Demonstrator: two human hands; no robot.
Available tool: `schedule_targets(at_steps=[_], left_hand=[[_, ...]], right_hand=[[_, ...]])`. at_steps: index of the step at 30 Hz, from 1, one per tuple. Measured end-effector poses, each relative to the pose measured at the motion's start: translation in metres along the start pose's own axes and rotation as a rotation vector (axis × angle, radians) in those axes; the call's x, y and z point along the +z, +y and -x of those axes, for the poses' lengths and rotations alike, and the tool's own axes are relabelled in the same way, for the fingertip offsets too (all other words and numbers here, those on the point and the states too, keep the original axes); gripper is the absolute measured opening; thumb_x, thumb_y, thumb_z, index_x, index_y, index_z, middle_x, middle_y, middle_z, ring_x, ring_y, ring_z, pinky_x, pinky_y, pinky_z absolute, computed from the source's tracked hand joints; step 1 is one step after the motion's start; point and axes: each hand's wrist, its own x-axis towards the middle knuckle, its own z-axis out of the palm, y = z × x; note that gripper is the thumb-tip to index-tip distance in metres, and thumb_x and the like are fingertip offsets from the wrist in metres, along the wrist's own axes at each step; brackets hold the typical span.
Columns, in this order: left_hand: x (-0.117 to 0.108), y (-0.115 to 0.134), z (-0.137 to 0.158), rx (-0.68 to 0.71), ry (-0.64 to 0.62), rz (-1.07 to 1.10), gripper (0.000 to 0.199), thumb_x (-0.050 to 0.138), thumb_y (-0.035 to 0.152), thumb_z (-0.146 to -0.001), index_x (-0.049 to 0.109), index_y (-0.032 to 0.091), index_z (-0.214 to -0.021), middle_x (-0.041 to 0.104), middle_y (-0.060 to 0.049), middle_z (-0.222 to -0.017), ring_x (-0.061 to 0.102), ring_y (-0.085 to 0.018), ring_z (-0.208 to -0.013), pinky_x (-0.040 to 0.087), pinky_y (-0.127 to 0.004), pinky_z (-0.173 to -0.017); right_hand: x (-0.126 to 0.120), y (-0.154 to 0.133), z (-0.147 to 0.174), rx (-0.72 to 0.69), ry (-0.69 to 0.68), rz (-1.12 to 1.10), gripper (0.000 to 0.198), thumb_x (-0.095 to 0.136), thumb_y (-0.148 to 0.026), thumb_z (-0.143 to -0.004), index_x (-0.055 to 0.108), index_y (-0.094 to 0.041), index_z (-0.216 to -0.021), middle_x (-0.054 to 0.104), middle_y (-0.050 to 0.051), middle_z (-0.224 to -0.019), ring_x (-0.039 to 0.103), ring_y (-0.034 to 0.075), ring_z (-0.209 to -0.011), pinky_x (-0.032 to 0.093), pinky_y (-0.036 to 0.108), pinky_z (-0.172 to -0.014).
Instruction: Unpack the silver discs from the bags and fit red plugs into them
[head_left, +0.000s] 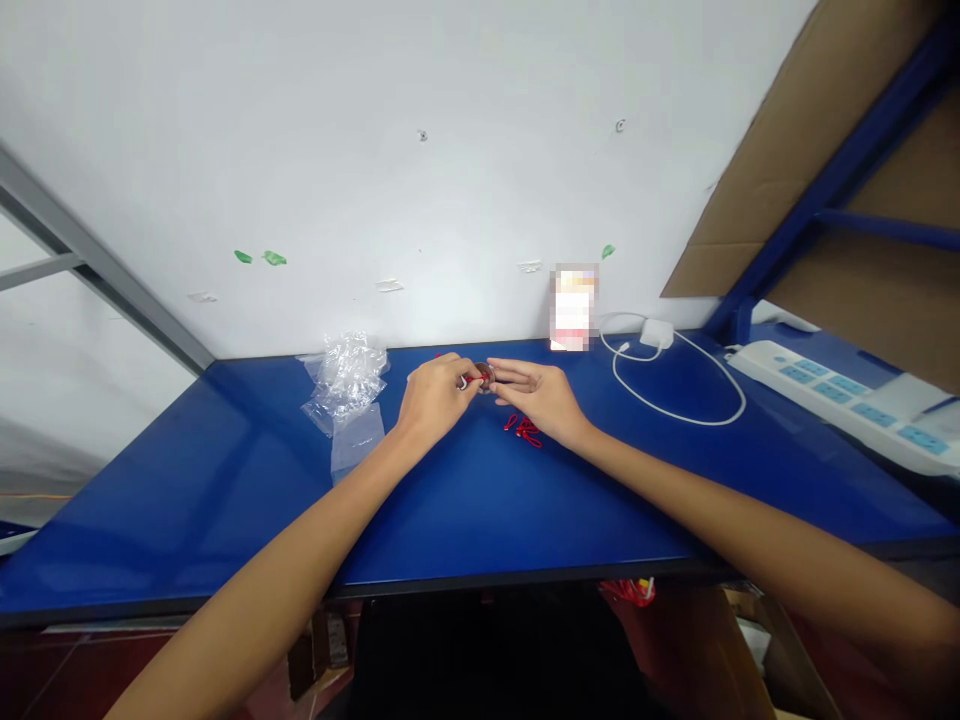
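Above the blue table, both hands meet around a small round brownish object (486,378) whose details are too small to make out. My left hand (439,395) is closed in a pinch on a red cord (475,379) lying against that object. From the other side, my right hand (541,393) grips the object's edge between thumb and fingers. Several red cord loops (525,430) lie just below my right hand. To the left of my left hand is a pile of clear plastic bags (349,370), with a flatter bag (356,440) at its front.
Against the wall stands a lit, blurred-out screen (574,308). A white charger (657,333) with its looped cable (705,423) lies to the right. Farther right is a white power strip (847,400) beside a blue frame (825,200). The table's front edge (525,578) runs beneath my forearms.
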Motion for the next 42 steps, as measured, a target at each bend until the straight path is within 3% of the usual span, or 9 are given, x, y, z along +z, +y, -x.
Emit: schedule_targets(at_steps=[7, 11, 14, 19, 22, 25, 31, 36, 42], left_hand=[[0.001, 0.004, 0.001, 0.004, 0.000, -0.058, 0.011, 0.073, 0.018, -0.092, 0.080, 0.024, -0.087, 0.077, -0.005, -0.090, 0.069, -0.023, -0.079, 0.048, -0.035, -0.075], [-0.002, 0.008, 0.001, -0.007, 0.021, -0.015, 0.013, 0.072, 0.017, -0.091, 0.080, 0.024, -0.085, 0.078, -0.004, -0.088, 0.070, -0.022, -0.079, 0.049, -0.035, -0.075], [-0.004, 0.010, 0.001, -0.044, 0.045, 0.123, 0.014, 0.072, 0.017, -0.091, 0.082, 0.025, -0.086, 0.081, -0.003, -0.091, 0.071, -0.021, -0.078, 0.052, -0.035, -0.076], [0.001, 0.010, -0.001, -0.153, 0.019, 0.434, 0.010, 0.078, 0.031, -0.091, 0.084, 0.023, -0.087, 0.083, -0.004, -0.090, 0.074, -0.021, -0.079, 0.059, -0.034, -0.075], [0.002, 0.009, -0.003, -0.285, -0.036, 0.667, 0.024, 0.086, 0.042, -0.085, 0.081, 0.019, -0.086, 0.082, -0.006, -0.085, 0.074, -0.021, -0.075, 0.061, -0.032, -0.066], [-0.001, 0.010, -0.004, -0.349, -0.097, 0.841, 0.038, 0.095, 0.049, -0.076, 0.079, 0.017, -0.089, 0.082, -0.009, -0.088, 0.077, -0.022, -0.079, 0.064, -0.033, -0.068], [-0.003, 0.012, -0.001, -0.337, -0.152, 1.023, 0.033, 0.096, 0.043, -0.078, 0.079, 0.018, -0.090, 0.082, -0.008, -0.090, 0.079, -0.021, -0.081, 0.067, -0.035, -0.077], [0.003, 0.012, 0.000, -0.318, -0.172, 1.127, 0.032, 0.096, 0.038, -0.081, 0.076, 0.017, -0.096, 0.080, -0.006, -0.092, 0.078, -0.019, -0.083, 0.067, -0.036, -0.082], [0.009, 0.014, 0.002, -0.295, -0.200, 1.207, 0.062, 0.101, 0.027, -0.073, 0.067, 0.021, -0.125, 0.075, -0.005, -0.111, 0.076, -0.017, -0.093, 0.065, -0.036, -0.092]], right_hand=[[0.001, 0.000, 0.004, -0.062, 0.003, 0.081, 0.051, 0.093, -0.042, -0.083, 0.083, -0.028, -0.130, 0.083, 0.006, -0.127, 0.082, 0.036, -0.115, 0.074, 0.055, -0.094], [0.001, -0.001, 0.006, -0.113, -0.007, 0.116, 0.039, 0.084, -0.045, -0.092, 0.085, -0.030, -0.128, 0.082, 0.005, -0.130, 0.084, 0.033, -0.110, 0.074, 0.054, -0.093], [-0.003, -0.004, 0.005, -0.155, -0.005, 0.126, 0.034, 0.080, -0.045, -0.095, 0.085, -0.030, -0.126, 0.083, 0.004, -0.127, 0.084, 0.030, -0.107, 0.074, 0.052, -0.093], [-0.010, -0.008, 0.000, -0.172, 0.010, 0.119, 0.036, 0.087, -0.044, -0.088, 0.086, -0.028, -0.120, 0.086, 0.006, -0.117, 0.084, 0.028, -0.101, 0.072, 0.049, -0.096], [-0.012, -0.011, -0.001, -0.184, 0.016, 0.125, 0.035, 0.089, -0.048, -0.087, 0.087, -0.028, -0.116, 0.086, 0.006, -0.112, 0.084, 0.028, -0.099, 0.071, 0.048, -0.096], [-0.014, -0.017, -0.002, -0.256, -0.009, 0.172, 0.027, 0.089, -0.049, -0.088, 0.089, -0.031, -0.108, 0.085, 0.005, -0.111, 0.081, 0.027, -0.105, 0.067, 0.047, -0.101], [-0.017, -0.026, -0.003, -0.343, -0.052, 0.163, 0.022, 0.087, -0.052, -0.091, 0.088, -0.032, -0.099, 0.083, 0.005, -0.106, 0.078, 0.026, -0.103, 0.065, 0.046, -0.098], [-0.016, -0.024, -0.002, -0.383, -0.054, 0.242, 0.023, 0.073, -0.048, -0.103, 0.077, -0.026, -0.099, 0.078, 0.007, -0.105, 0.075, 0.025, -0.103, 0.062, 0.042, -0.097], [-0.018, -0.019, -0.003, -0.449, -0.004, 0.389, 0.018, 0.057, -0.038, -0.111, 0.066, -0.025, -0.101, 0.070, 0.006, -0.102, 0.070, 0.023, -0.094, 0.059, 0.039, -0.089]])
